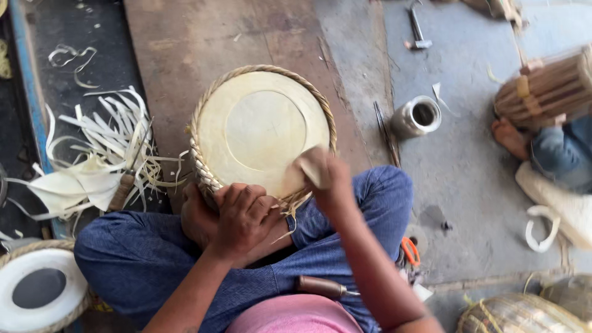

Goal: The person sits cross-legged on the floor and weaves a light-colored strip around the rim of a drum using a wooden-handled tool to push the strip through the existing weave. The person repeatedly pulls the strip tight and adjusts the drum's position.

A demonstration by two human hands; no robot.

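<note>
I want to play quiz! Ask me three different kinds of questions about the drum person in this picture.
1. True or false: the round pale drum head with the braided straw rim rests at the person's lap.
2. Which hand rubs the drum skin with a small tan pad? A left, B right.
3. Fill in: the shiny metal ___ stands on the grey floor.

Key: 1 true. 2 B; the left hand grips the rim. 3 cup.

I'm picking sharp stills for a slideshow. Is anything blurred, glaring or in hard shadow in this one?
Head view: soft, even daylight, no hard shadows and no glare on the pale drum skin. The right hand is smeared by motion blur, while the left hand on the woven rim is sharper. The metal cup shows only a mild sheen. The edges bend slightly, as with a wide lens.
</note>
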